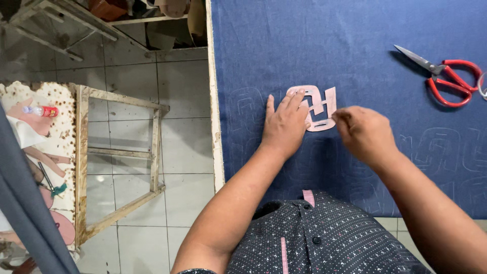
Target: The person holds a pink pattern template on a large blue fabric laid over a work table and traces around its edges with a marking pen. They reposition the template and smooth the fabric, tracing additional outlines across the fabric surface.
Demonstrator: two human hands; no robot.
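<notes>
A pink cut-out template [320, 104] lies flat on blue denim fabric [355, 45] spread over the table. My left hand [285, 124] rests flat on the fabric with its fingertips pressing the template's left part. My right hand [361, 133] sits at the template's lower right edge, fingers curled and pinched together; whatever it pinches is hidden. Faint chalk outlines of the same shape mark the denim to the left of the template and along the right side.
Red-handled scissors [446, 76] lie open on the denim at the far right. The table's pale edge [215, 127] runs down the left of the fabric. Beyond it are a tiled floor, a wooden frame [122, 162] and a worn bench with a small bottle [41, 110].
</notes>
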